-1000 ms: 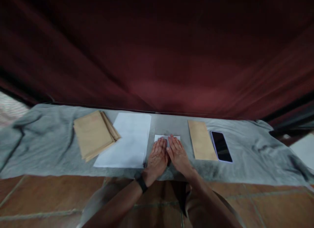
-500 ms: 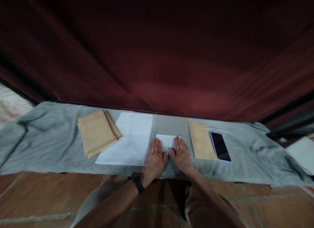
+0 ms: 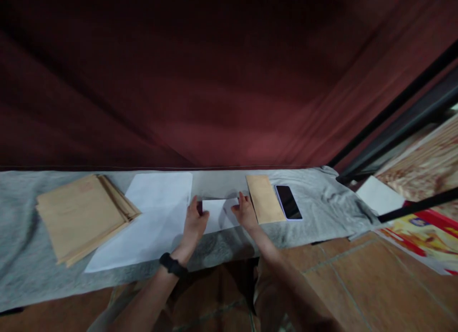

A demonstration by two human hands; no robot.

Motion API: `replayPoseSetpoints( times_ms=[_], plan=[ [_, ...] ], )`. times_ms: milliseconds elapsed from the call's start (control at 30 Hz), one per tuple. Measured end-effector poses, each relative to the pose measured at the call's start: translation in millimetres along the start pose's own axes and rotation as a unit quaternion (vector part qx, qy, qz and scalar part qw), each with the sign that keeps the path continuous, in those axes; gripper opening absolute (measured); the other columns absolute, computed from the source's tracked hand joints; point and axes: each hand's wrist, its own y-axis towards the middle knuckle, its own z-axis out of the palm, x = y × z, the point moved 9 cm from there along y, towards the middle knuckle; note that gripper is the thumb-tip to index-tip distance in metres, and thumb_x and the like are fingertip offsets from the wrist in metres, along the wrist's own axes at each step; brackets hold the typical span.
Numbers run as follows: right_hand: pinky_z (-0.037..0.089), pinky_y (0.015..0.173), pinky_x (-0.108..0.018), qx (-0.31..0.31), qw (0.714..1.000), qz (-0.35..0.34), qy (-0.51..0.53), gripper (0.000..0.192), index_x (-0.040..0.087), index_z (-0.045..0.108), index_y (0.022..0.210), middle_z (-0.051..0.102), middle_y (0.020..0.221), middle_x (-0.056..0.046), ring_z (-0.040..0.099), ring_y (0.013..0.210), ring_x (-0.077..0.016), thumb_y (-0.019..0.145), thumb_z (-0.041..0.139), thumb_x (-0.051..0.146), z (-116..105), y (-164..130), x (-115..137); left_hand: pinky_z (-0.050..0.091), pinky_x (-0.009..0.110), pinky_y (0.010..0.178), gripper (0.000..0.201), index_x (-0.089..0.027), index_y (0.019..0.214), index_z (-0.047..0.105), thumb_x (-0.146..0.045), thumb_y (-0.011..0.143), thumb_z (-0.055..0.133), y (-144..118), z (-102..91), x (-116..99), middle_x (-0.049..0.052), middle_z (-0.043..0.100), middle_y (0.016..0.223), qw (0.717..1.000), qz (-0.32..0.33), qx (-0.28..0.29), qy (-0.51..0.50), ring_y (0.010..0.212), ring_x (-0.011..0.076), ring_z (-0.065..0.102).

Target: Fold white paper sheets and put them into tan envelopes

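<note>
Grey cloth-covered surface (image 3: 322,203), layout about the large white sheet (image 3: 153,222).
Brown envelope stack (image 3: 77,210) overlapping its left side; lone brown envelope (image 3: 265,199) to its right; phone (image 3: 289,202) farther right.

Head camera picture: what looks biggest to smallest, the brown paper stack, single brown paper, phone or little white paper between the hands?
1. Brown paper stack
2. Single brown paper and little white paper: look alike, white one partly covered, so unsure
3. Phone
</note>
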Motion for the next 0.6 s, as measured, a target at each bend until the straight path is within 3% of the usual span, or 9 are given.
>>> replayPoseSetpoints(
  times_ms=[167, 233, 300, 400, 467, 533, 567, 600],
  plan=[
    [0.054, 0.091, -0.034, 0.006, 0.995, 0.034, 0.094, 0.054, 0.014, 0.058, 0.134, 0.064, 0.103, -0.008, 0.064, 0.089, -0.0200, 0.080, 0.060, 0.012, 0, 9, -5, 0.049, 0.028, 0.064, 0.086, -0.012, 0.150, 0.039, -0.018, 0.069, 0.067, -6, 6.6, -2, -0.004, 0.061, 0.075, 0.983, -0.087, 0.046, -0.156, 0.064, 0.0155, 0.059],
    [0.053, 0.092, -0.034, -0.013, 0.989, 0.039, 0.141, 0.048, 0.015, 0.059, 0.132, 0.064, 0.107, -0.009, 0.064, 0.095, -0.0208, 0.084, 0.060, 0.020, -8, 12, -4, 0.048, 0.026, 0.065, 0.081, -0.014, 0.146, 0.045, -0.023, 0.070, 0.071, -6, -3.2, -19, -0.005, 0.060, 0.076, 0.980, -0.054, 0.020, -0.193, 0.066, 0.0134, 0.058],
    [0.052, 0.095, -0.035, -0.050, 0.970, 0.067, 0.226, 0.044, 0.018, 0.060, 0.130, 0.064, 0.114, -0.011, 0.063, 0.106, -0.0224, 0.089, 0.059, 0.031, -20, 14, -7, 0.049, 0.025, 0.072, 0.074, -0.020, 0.144, 0.049, -0.026, 0.074, 0.071, -7, -18.2, -44, -0.004, 0.062, 0.082, 0.982, 0.025, -0.018, -0.189, 0.072, 0.0124, 0.060],
    [0.053, 0.093, -0.034, -0.045, 0.904, 0.143, 0.401, 0.039, 0.023, 0.061, 0.120, 0.066, 0.114, -0.009, 0.063, 0.111, -0.0223, 0.091, 0.056, 0.048, -24, 14, -15, 0.051, 0.029, 0.087, 0.052, -0.026, 0.138, 0.056, -0.029, 0.087, 0.065, -17, -30.1, -82, 0.001, 0.068, 0.099, 0.980, 0.161, -0.034, -0.110, 0.091, 0.0151, 0.065],
    [0.057, 0.085, -0.035, 0.036, 0.827, 0.194, 0.526, 0.042, 0.022, 0.061, 0.111, 0.070, 0.100, -0.008, 0.068, 0.100, -0.0230, 0.091, 0.054, 0.059, -9, 12, -12, 0.051, 0.031, 0.092, 0.031, -0.026, 0.124, 0.065, -0.027, 0.094, 0.058, -27, -24.4, -102, 0.003, 0.070, 0.106, 0.967, 0.253, 0.002, -0.035, 0.100, 0.0173, 0.065],
    [0.059, 0.077, -0.036, 0.116, 0.758, 0.222, 0.602, 0.044, 0.021, 0.060, 0.106, 0.072, 0.090, -0.007, 0.071, 0.087, -0.0229, 0.090, 0.054, 0.061, 5, 7, -2, 0.052, 0.033, 0.093, 0.022, -0.026, 0.108, 0.071, -0.024, 0.097, 0.052, -41, -12.1, -112, 0.004, 0.072, 0.105, 0.936, 0.344, 0.064, 0.025, 0.102, 0.0185, 0.065],
    [0.059, 0.076, -0.036, 0.136, 0.745, 0.226, 0.613, 0.041, 0.020, 0.060, 0.106, 0.072, 0.088, -0.006, 0.071, 0.083, -0.0221, 0.089, 0.058, 0.057, 8, 4, 1, 0.051, 0.034, 0.095, 0.024, -0.026, 0.104, 0.072, -0.021, 0.098, 0.049, -47, -6.0, -114, 0.003, 0.072, 0.103, 0.918, 0.382, 0.098, 0.048, 0.102, 0.0187, 0.065],
    [0.060, 0.075, -0.035, 0.140, 0.750, 0.225, 0.606, 0.037, 0.020, 0.060, 0.108, 0.072, 0.088, -0.005, 0.072, 0.080, -0.0209, 0.087, 0.062, 0.051, 9, 2, 0, 0.050, 0.036, 0.097, 0.026, -0.026, 0.101, 0.072, -0.019, 0.097, 0.048, -53, -0.5, -113, 0.003, 0.072, 0.101, 0.900, 0.410, 0.131, 0.071, 0.100, 0.0187, 0.065]
  ],
)
